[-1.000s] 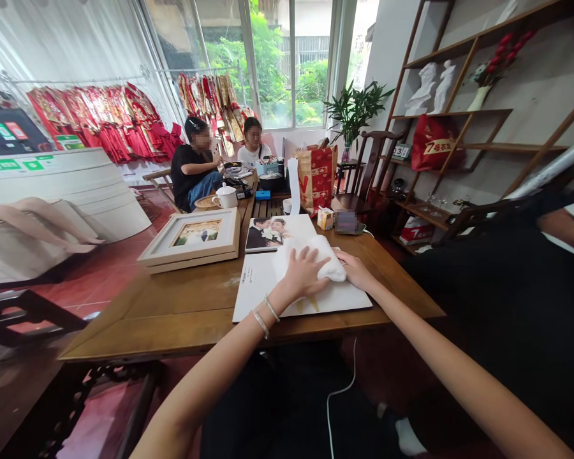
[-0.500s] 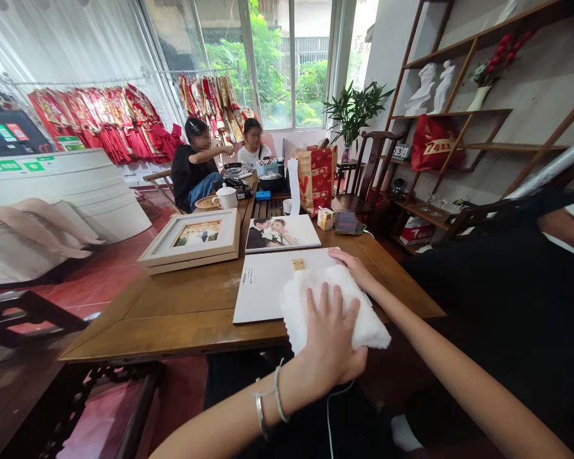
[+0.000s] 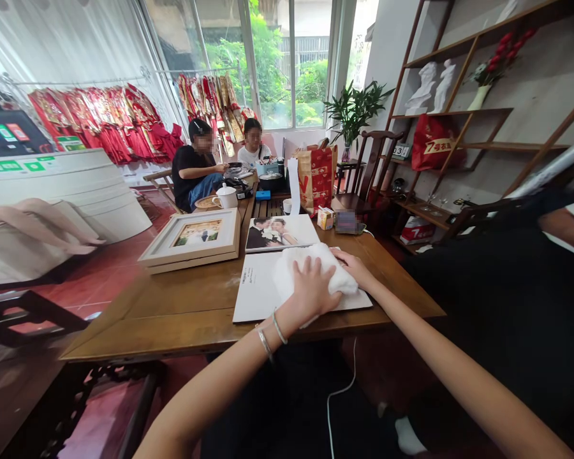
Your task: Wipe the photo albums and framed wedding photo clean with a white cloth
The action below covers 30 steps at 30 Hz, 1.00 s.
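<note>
My left hand (image 3: 312,285), two bracelets on its wrist, lies with fingers spread on a bunched white cloth (image 3: 347,280). It presses the cloth onto a white panel (image 3: 256,303) that lies flat at the table's near edge. Small dark print shows on the panel's left part. My right hand (image 3: 356,268) rests at the panel's right side, fingers stretched toward its far corner and touching or beside the cloth; its fingertips are partly hidden. Just behind lies a wedding photo panel (image 3: 280,233), picture up.
Stacked pale wooden picture frames (image 3: 191,239) sit left on the wooden table (image 3: 172,306). Behind stand a white lidded mug (image 3: 227,196), a paper bag (image 3: 318,178) and a small box (image 3: 325,218). Two people sit at the far end. A white cable (image 3: 331,414) hangs below the table.
My left hand has moved forward and slightly left with the cloth, which now covers the small gold-coloured plate on the panel. My right hand has stayed nearly in place.
</note>
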Tool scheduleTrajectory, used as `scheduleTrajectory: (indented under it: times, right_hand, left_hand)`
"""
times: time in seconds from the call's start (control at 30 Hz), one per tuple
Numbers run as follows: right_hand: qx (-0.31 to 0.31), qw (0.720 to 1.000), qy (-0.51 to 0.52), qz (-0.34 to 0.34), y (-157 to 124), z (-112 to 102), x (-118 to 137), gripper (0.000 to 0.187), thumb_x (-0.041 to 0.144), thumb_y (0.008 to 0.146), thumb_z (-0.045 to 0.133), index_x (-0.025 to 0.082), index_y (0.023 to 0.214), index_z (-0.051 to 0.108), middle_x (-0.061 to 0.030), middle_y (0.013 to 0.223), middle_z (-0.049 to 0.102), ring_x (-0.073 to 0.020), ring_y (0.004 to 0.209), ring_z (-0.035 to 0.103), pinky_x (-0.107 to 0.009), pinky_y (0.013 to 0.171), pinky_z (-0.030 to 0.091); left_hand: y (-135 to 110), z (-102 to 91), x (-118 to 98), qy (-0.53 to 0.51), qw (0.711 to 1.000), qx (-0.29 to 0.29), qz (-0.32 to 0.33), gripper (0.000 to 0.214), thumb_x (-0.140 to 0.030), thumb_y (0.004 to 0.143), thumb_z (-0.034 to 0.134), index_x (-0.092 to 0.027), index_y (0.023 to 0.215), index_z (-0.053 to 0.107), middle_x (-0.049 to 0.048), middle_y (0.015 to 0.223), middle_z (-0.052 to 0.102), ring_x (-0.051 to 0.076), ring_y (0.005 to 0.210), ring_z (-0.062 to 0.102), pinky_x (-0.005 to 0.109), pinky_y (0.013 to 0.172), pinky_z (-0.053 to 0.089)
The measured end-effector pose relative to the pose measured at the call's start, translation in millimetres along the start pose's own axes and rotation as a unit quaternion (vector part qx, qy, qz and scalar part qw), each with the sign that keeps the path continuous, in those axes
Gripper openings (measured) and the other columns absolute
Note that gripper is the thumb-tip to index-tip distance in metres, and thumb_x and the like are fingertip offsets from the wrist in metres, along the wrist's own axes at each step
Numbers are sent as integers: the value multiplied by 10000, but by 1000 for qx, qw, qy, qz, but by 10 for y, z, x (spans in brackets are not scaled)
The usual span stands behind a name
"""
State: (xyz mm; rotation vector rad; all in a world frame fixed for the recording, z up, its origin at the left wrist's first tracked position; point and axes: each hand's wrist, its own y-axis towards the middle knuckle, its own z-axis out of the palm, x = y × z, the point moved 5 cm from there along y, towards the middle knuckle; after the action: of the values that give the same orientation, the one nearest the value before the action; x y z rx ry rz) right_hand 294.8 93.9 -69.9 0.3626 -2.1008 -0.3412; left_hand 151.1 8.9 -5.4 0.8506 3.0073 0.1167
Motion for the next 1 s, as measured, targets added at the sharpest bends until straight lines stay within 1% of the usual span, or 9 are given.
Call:
scheduleTrajectory:
  times: [0.2, 0.33, 0.43, 0.53, 0.6, 0.73, 0.83, 0.9, 1.0]
  right_hand:
    - [12, 999, 14, -38, -40, 1, 117, 375, 225, 768, 530, 233, 1115, 674, -50, 1249, 624, -268, 1220, 512, -427, 1051, 362]
    - [15, 999, 11, -42, -50, -14, 144, 387, 204, 766, 517, 247, 1119, 671, -32, 1272, 608, -257, 1239, 493, -432, 1063, 345]
    - [16, 999, 6, -41, -44, -10, 149, 391, 210, 772, 512, 234, 1131, 664, -45, 1276, 605, -261, 1228, 504, -435, 1057, 353]
    - [7, 1000, -7, -30, -38, -10, 145, 394, 199, 786, 485, 223, 1136, 662, -61, 1269, 608, -259, 1222, 512, -438, 1053, 359]
    - [2, 1000, -15, -25, -38, -13, 141, 395, 185, 795, 462, 238, 1129, 666, -50, 1266, 611, -248, 1225, 510, -433, 1058, 357]
    - [3, 999, -11, -30, -39, -19, 102, 399, 169, 772, 473, 223, 1111, 676, -56, 1269, 608, -242, 1236, 501, -438, 1077, 341]
    - [0, 1000, -4, -27, -31, -21, 45, 374, 201, 775, 495, 210, 1098, 683, -66, 1270, 606, -246, 1234, 503, -458, 1089, 323]
    - [-3, 1000, 1, -27, -28, -19, 22, 362, 217, 785, 496, 224, 1094, 684, -54, 1268, 608, -242, 1232, 506, -466, 1092, 318]
    - [-7, 1000, -1, -27, -31, -17, 20, 369, 203, 781, 500, 237, 1100, 680, -44, 1266, 610, -236, 1230, 508, -464, 1090, 322]
  left_hand:
    - [277, 70, 273, 2, 999, -29, 26, 587, -530, 854, 441, -287, 1387, 403, 106, 1459, 388, 336, 1345, 306, 585, 1059, 221]
    - [342, 94, 325, -2, 999, -37, 35, 575, -522, 862, 429, -289, 1387, 403, 100, 1451, 401, 337, 1339, 312, 586, 1058, 219]
    - [303, 86, 318, -3, 999, -34, 35, 553, -489, 862, 439, -297, 1380, 407, 81, 1440, 417, 320, 1337, 315, 573, 1066, 219]
    - [169, 61, 262, -12, 998, -27, 57, 563, -468, 851, 456, -287, 1382, 408, 87, 1440, 413, 323, 1340, 310, 571, 1075, 210]
    - [20, 35, 189, -22, 997, -23, 76, 582, -467, 840, 467, -279, 1387, 403, 98, 1446, 400, 334, 1347, 298, 577, 1082, 198]
    - [-372, -10, -41, -46, 993, -17, 105, 630, -468, 808, 498, -278, 1397, 380, 104, 1454, 379, 357, 1355, 271, 602, 1083, 183]
    - [-625, -34, -214, -60, 989, -27, 130, 670, -491, 785, 520, -279, 1401, 366, 105, 1461, 363, 367, 1356, 257, 609, 1088, 170]
    - [-707, -39, -268, -64, 988, -32, 137, 681, -502, 780, 525, -287, 1404, 359, 101, 1467, 356, 360, 1361, 250, 598, 1097, 166]
    - [-677, -31, -235, -65, 989, -27, 127, 662, -506, 789, 517, -299, 1399, 367, 93, 1469, 363, 346, 1368, 256, 579, 1101, 181]
